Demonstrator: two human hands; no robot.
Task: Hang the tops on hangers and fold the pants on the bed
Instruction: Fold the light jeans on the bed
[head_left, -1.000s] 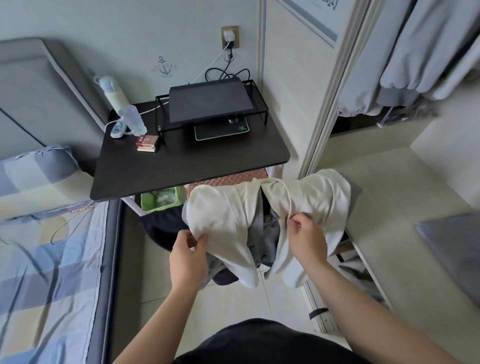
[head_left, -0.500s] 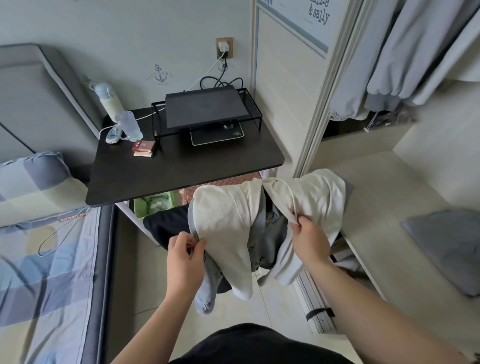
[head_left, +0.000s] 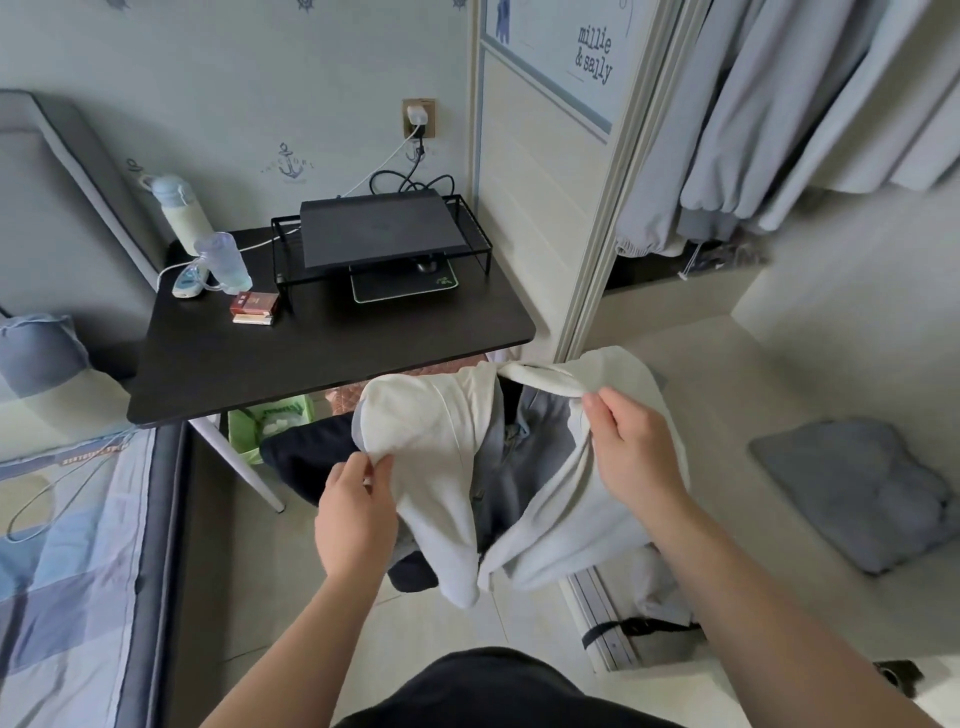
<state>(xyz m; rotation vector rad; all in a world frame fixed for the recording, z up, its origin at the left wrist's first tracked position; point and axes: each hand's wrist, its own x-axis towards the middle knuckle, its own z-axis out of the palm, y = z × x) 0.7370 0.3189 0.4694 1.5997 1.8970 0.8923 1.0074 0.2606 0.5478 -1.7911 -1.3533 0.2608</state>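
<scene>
Lifted and drawn outward since a moment ago, my right grip (head_left: 631, 452) pinches one edge of the cream top (head_left: 431, 431); my left grip (head_left: 358, 512) pinches the other. It hangs in the air before the bench (head_left: 337, 353). I should shake it flat and find the neckline first.

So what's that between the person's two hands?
In the head view, the cream garment spans from the left hand to the right hand; grey clothing shows in its opening.
</scene>
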